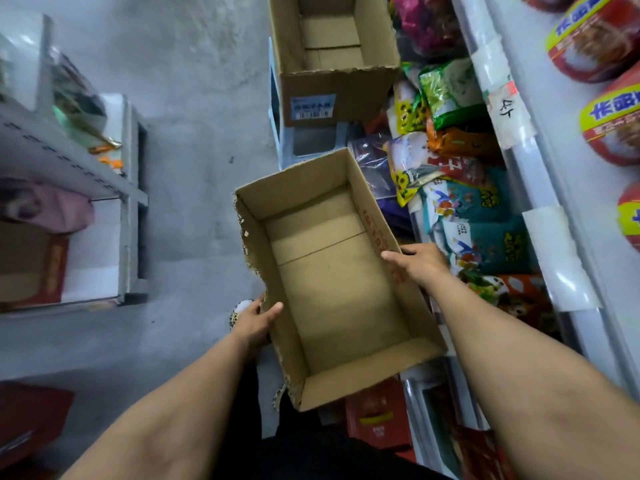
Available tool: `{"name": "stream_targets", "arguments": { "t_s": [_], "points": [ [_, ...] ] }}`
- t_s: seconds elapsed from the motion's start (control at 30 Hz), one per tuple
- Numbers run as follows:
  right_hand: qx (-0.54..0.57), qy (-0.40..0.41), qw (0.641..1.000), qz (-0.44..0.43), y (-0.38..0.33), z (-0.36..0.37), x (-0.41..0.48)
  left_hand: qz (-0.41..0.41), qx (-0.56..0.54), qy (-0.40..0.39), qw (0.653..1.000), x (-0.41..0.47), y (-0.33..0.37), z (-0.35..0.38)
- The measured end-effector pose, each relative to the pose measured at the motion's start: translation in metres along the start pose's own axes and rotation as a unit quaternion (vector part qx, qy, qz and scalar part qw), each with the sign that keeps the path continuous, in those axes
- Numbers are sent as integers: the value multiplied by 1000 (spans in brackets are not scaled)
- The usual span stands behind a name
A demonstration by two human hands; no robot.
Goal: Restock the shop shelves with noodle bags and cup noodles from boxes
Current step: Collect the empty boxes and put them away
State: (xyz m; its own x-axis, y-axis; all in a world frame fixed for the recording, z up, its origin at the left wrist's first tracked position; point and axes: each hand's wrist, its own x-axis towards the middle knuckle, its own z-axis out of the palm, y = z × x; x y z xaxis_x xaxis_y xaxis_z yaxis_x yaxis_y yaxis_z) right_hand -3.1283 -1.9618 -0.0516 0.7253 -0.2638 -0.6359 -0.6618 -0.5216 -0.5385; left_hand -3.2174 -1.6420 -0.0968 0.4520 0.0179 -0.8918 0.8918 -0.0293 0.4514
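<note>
Fingers (273, 310) of left hand (254, 322) and right hand (415, 261) curled over opposite long walls of one empty cardboard box (332, 271), centre frame, red print on its right wall unreadable. Upper centre, second box (332, 57), blue label illegible. Right edge, four red noodle bowls (595, 39); beside them, shelf tag (504, 110) handwritten "4".

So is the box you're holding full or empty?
Empty. The held box shows only bare cardboard floor inside, nothing on it. The left hand and right hand grip its side walls.
</note>
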Motion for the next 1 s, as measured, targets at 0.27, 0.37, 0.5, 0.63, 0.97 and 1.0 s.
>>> {"name": "stream_targets", "arguments": {
  "t_s": [0.27, 0.37, 0.5, 0.63, 0.97, 1.0],
  "points": [
    [3, 22, 998, -52, -90, 37, 17, 75, -21, 11, 997, -12, 96, -106],
    [6, 61, 996, -62, -144, 57, 7, 125, -10, 32, 992, -10, 144, -149],
    [51, 50, 996, -60, -222, 95, 5, 164, -1, 45, 985, 1, 197, -219],
    [58, 37, 995, -68, -293, 127, 16, 177, -2, 47, 983, 11, 248, -286],
    [111, 22, 991, -77, -425, 152, 73, 249, 35, 92, 963, 38, 372, -357],
    [113, 23, 991, -75, -438, 152, 82, 249, 43, 101, 962, 46, 384, -361]
  ]
}}
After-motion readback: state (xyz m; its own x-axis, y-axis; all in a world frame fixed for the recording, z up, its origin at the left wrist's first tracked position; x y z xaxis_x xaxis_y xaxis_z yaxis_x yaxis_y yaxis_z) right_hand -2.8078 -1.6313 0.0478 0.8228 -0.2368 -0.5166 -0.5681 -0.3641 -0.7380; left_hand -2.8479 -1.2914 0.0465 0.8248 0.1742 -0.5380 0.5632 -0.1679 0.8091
